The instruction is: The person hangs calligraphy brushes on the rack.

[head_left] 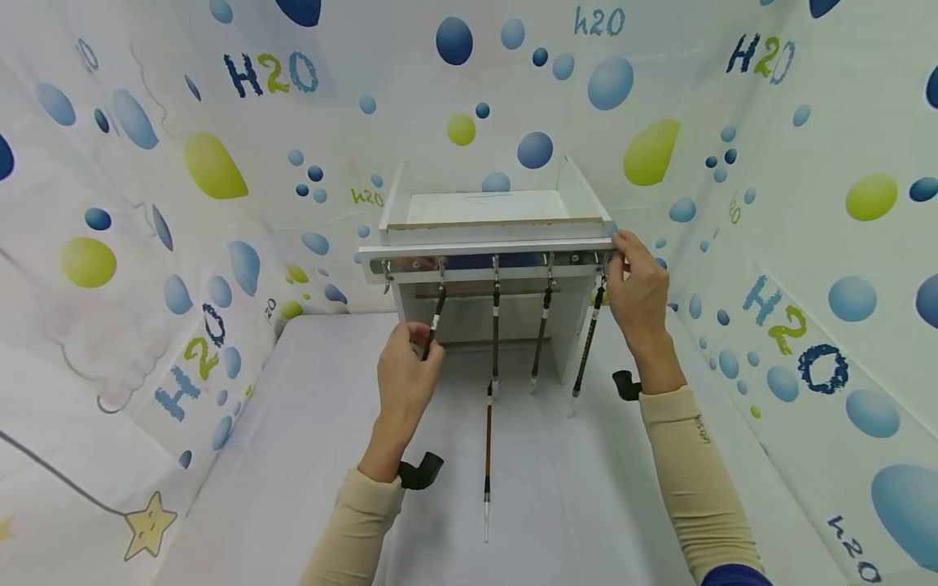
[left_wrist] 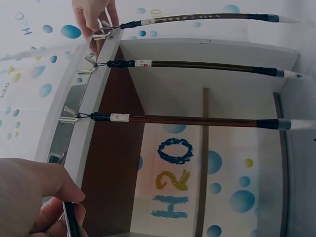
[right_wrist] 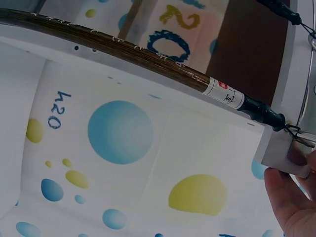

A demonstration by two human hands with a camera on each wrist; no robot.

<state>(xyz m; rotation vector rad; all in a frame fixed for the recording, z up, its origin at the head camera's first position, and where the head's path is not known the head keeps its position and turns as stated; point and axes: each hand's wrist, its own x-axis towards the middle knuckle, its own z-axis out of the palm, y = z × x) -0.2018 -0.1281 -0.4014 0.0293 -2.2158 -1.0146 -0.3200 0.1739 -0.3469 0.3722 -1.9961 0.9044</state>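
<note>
In the head view my left hand (head_left: 406, 370) pinches a writing brush (head_left: 436, 319) whose loop is at the second hook from the left. The left wrist view shows that brush's dark end (left_wrist: 72, 222) between thumb and fingers. My right hand (head_left: 641, 285) grips the right end of the white shelf's hook rail (head_left: 484, 248). Beside it hangs another brush (head_left: 589, 342), its labelled dark handle (right_wrist: 148, 54) large in the right wrist view. Two more brushes, a middle one (head_left: 496, 325) and one to its right (head_left: 542, 338), hang by loops.
The leftmost hook (head_left: 387, 277) bears no brush. Another brush (head_left: 487, 456) lies on the white table surface (head_left: 308, 488) in front of the shelf. An open tray-like top (head_left: 484, 209) with low side walls forms the shelf's upper part. Dotted sheeting surrounds the table.
</note>
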